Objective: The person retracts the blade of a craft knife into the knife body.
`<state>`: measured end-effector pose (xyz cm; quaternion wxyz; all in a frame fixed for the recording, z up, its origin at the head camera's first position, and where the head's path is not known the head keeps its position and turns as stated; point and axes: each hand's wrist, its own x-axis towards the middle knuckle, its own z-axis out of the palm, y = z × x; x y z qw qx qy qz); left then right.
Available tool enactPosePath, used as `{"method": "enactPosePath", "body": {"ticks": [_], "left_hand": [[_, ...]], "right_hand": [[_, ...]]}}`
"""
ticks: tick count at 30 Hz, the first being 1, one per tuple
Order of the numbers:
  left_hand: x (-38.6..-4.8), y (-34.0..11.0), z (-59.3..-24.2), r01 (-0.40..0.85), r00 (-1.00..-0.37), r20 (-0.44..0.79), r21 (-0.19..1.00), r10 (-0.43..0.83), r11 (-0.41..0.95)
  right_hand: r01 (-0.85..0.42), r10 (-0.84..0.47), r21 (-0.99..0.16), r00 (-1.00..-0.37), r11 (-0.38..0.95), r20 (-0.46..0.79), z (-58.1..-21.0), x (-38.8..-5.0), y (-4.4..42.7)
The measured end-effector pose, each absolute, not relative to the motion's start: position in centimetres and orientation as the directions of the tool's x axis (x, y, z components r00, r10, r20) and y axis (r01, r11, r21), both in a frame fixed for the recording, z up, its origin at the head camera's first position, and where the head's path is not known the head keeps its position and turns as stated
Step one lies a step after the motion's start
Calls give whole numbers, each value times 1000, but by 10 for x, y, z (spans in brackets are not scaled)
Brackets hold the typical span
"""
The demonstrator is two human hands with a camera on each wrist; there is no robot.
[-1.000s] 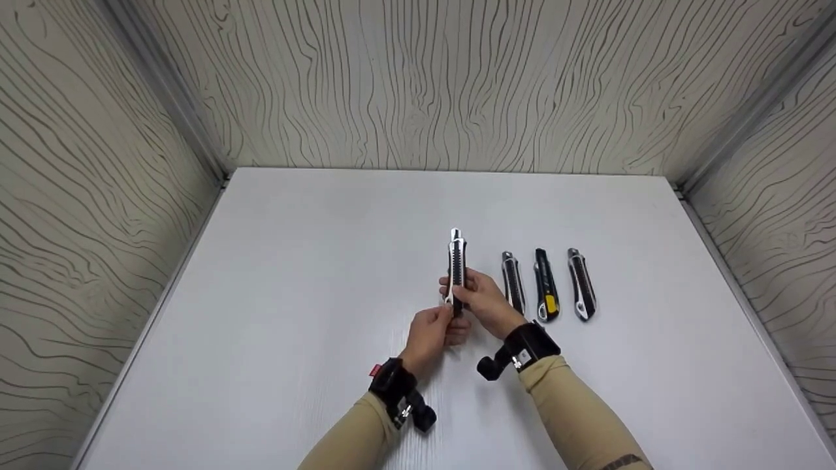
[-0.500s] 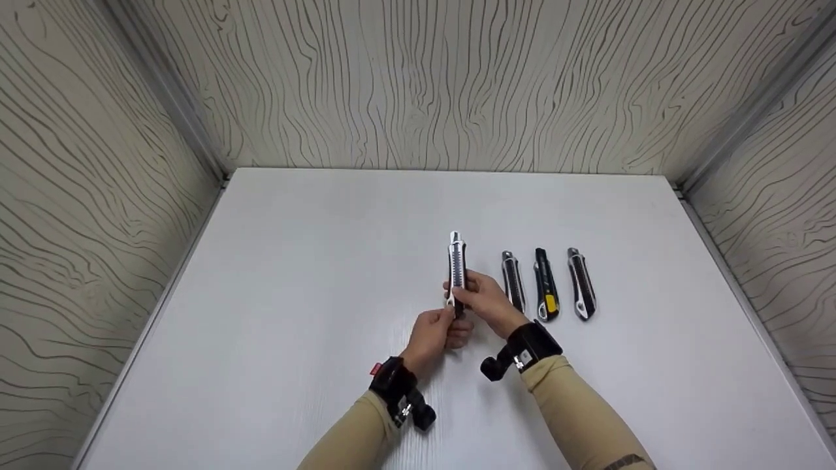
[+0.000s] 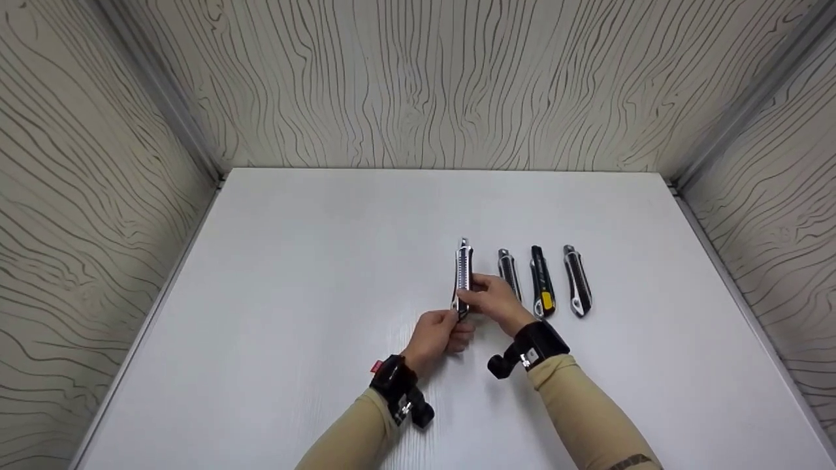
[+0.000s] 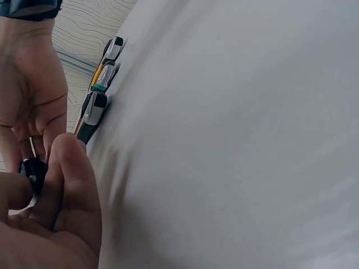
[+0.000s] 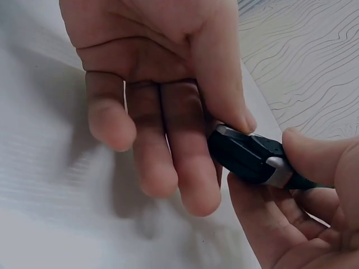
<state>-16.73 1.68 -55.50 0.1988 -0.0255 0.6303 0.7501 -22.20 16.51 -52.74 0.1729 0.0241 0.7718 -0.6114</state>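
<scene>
A silver and black utility knife [image 3: 463,264] is held in both hands, tip pointing to the far wall. My left hand [image 3: 434,336] pinches its near end between thumb and index finger; the other fingers [image 5: 154,168] hang loosely below. Higher up the handle, my right hand [image 3: 496,300] grips it from the right, thumb [image 5: 317,154] on one side. The left wrist view shows just the knife's dark end [image 4: 35,171], the rest being hidden by the hands.
Right of the hands lie a silver and black utility knife [image 3: 507,266], a dark one with a yellow slider [image 3: 542,281], and another silver and black one [image 3: 577,281]. They rest on the white table [image 3: 294,261], enclosed by wood-patterned walls [image 3: 418,85].
Both hands keep hold of the utility knife. It has shifted slightly right and toward me, and its tip looks narrower. My right hand has moved a little to the right.
</scene>
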Motion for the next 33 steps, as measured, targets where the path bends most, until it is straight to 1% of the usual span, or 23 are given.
{"method": "enactPosePath", "body": {"ticks": [5,10,14,21,25,30,33], "left_hand": [[-167,16,-553,-326,-919,-290,940,267,-100],[-167,13,-553,-329,-919,-296,939,259,-96],[-167,10,-552,-334,-918,-305,939,252,-82],[-168,6,-553,-319,-923,-297,946,244,-52],[-167,4,-551,-304,-927,-281,951,247,-62],[-166,1,-551,-309,-928,-283,948,243,-76],[-166,-1,-552,-319,-926,-285,941,247,-112]], "right_hand": [[252,-116,-921,-948,297,-297,-530,-223,170],[261,-55,-884,-951,389,-305,-530,-222,172],[245,-20,-852,-958,463,-287,-530,-221,173],[172,14,-766,-978,620,-208,-532,-221,172],[121,25,-701,-989,703,-146,-534,-221,171],[107,51,-646,-993,756,-105,-533,-220,167],[102,56,-610,-994,786,-95,-531,-219,165]]}}
